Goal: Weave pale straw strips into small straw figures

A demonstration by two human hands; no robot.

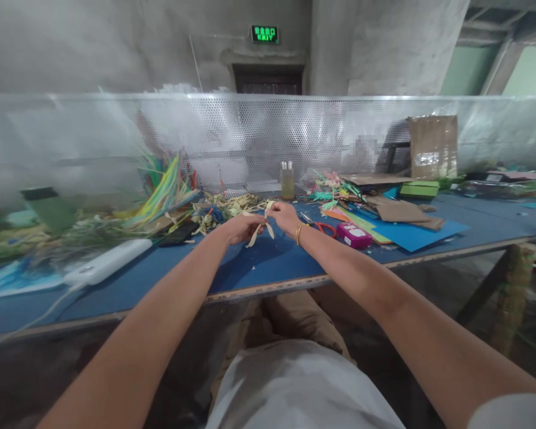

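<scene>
Holding a pale strip [252, 238] just above the blue-topped bench [245, 273], near the front edge. Pinching with the left hand [245, 229], thumb and fingers drawn together on the strip; pinching likewise with the right hand [286, 218], just beside the left. Hanging below the fingertips in two loose ends. Noted beyond: a heap of similar strips [234, 205] and an upright bottle [287, 183]. Noted to the right: a purple box [354, 236] and a blue sheet [422, 235]. Noted to the left: a white corded unit [111, 262], lying flat.
</scene>
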